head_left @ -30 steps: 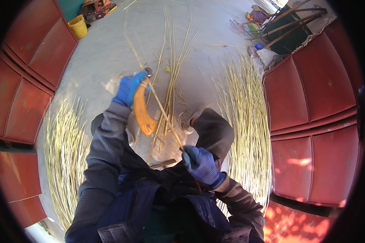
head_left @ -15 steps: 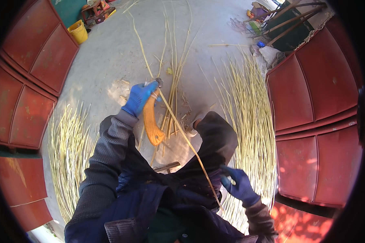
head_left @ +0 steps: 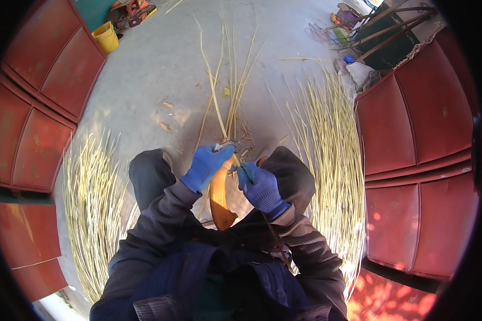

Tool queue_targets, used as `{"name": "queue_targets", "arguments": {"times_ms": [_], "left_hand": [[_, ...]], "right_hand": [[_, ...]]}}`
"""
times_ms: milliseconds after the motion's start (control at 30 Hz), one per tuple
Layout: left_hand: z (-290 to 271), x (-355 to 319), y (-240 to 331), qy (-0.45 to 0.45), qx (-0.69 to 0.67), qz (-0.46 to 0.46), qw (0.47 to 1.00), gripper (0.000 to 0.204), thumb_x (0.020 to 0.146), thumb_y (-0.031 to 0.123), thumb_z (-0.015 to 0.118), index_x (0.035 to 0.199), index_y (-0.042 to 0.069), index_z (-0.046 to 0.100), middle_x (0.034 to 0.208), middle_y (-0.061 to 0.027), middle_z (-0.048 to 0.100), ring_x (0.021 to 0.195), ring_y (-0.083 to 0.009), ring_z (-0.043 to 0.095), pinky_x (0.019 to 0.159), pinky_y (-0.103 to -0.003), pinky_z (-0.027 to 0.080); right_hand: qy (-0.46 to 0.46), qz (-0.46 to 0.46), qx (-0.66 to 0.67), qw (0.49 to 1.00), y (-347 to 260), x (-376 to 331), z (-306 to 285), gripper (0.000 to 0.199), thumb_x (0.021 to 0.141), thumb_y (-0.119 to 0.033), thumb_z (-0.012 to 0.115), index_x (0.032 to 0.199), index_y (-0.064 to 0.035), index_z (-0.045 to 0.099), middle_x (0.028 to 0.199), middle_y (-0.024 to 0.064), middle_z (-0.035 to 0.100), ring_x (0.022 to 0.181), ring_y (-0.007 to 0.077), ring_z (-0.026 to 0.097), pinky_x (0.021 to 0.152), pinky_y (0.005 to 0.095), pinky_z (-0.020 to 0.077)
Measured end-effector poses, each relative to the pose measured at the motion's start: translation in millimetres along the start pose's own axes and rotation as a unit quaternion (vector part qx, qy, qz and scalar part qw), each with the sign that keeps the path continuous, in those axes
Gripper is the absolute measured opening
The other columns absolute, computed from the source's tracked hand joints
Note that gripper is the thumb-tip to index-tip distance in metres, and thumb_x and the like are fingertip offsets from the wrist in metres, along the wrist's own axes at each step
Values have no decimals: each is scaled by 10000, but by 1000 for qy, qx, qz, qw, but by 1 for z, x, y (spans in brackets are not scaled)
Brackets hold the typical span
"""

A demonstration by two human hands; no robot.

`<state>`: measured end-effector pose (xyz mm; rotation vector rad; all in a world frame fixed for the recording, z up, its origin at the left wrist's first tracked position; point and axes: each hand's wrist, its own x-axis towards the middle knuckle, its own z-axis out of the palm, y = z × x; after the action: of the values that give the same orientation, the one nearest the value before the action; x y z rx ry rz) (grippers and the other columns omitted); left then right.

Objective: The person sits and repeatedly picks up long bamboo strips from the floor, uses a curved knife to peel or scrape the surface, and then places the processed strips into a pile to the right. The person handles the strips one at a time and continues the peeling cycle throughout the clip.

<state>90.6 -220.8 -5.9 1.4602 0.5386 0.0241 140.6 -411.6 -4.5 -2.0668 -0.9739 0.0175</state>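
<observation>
My left hand [head_left: 208, 166], in a blue knit glove, is closed around the upper end of a tool with a curved wooden handle [head_left: 219, 199]. A small metal part shows at the tool's top; its exact kind is unclear. One long pale rod [head_left: 215, 96] runs from the far floor to that metal part. Close beside the handle, my right hand [head_left: 262, 188], also blue-gloved, is closed around the rod, whose thin near end trails below the wrist toward my lap. The fingertips partly hide the contact between rod and tool.
Several loose rods [head_left: 235, 80] lie on the concrete floor ahead, with small chips around them. Piles of rods lie left [head_left: 91, 214] and right [head_left: 334, 182]. Red panels [head_left: 401, 123] stand on both sides. A yellow bucket [head_left: 105, 37] is far left; wooden poles [head_left: 396, 37] lean far right.
My right hand has come up from beside my right thigh and taken hold of the rod. The left hand has moved nearer with the tool, and the rod has been drawn toward me.
</observation>
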Motion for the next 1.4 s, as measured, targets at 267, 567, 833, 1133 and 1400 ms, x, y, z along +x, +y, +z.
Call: {"name": "queue_targets", "arguments": {"times_ms": [267, 567, 833, 1133, 1400], "left_hand": [[-197, 48, 41, 162, 263, 247, 918, 327, 1031, 226, 592, 1322, 84, 633, 953, -114, 716, 755, -179, 701, 653, -311, 590], [-429, 29, 109, 301, -31, 166, 938, 399, 1013, 380, 631, 1260, 74, 699, 1047, -45, 713, 864, -141, 661, 755, -282, 540], [-487, 15, 136, 245, -33, 157, 956, 431, 997, 435, 649, 1270, 103, 674, 985, 3, 705, 823, -102, 625, 731, -256, 496], [-228, 44, 76, 150, 56, 91, 983, 469, 1027, 442, 589, 1224, 28, 685, 932, -37, 679, 744, -94, 621, 638, -237, 489], [-118, 58, 41, 7, 71, -3, 997, 427, 1036, 437, 588, 1191, 47, 669, 829, -35, 649, 621, -77, 555, 547, -214, 445]], "right_hand": [[-130, -46, -46, 989, -16, -118, -112, 218, 818, -88, 731, 1027, -71, 667, 762, 113, 643, 721, 326, 645, 674, 446, 516], [-105, 100, -383, 912, 32, -307, -290, 86, 842, -40, 685, 914, -84, 668, 795, 119, 587, 843, 369, 586, 817, 493, 496], [-79, 269, -460, 842, 77, -402, -329, 61, 909, -129, 658, 961, -99, 669, 791, 156, 598, 811, 385, 571, 731, 502, 439], [-50, 322, -400, 856, 114, -422, -271, 125, 887, -168, 652, 768, -131, 638, 673, 152, 632, 644, 380, 636, 599, 500, 481], [-112, 373, -499, 774, 123, -524, -268, 164, 840, -188, 621, 683, -140, 623, 615, 93, 652, 580, 317, 648, 573, 483, 462]]}}
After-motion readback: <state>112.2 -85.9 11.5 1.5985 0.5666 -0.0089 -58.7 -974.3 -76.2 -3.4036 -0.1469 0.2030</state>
